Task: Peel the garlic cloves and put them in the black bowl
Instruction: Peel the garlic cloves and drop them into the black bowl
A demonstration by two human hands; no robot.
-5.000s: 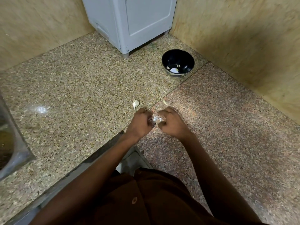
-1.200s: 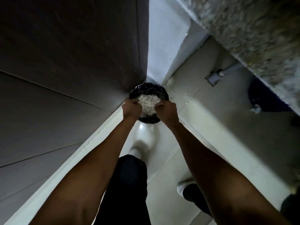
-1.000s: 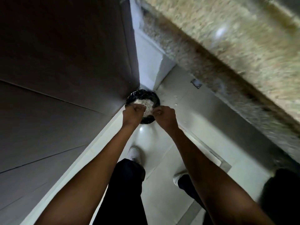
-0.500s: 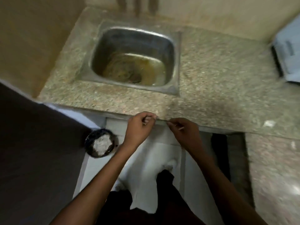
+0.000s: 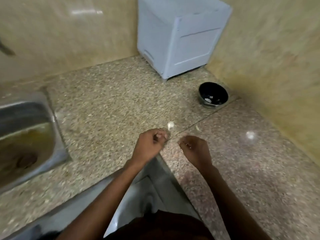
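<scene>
Both hands hang over the counter (image 5: 107,108) with curled fingers. The left hand (image 5: 149,145) and right hand (image 5: 194,149) hold nothing I can see. A clove (image 5: 170,125) lies just beyond them; the bowl (image 5: 213,94) is farther right.

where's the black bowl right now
In the head view the black bowl sits on the counter at the far right, near the corner of the wall, just right of the white cabinet and beyond both hands.

Sink (image 5: 26,122) cut off left; black bowl (image 5: 213,94) contents blurred, maybe cloves.
</scene>
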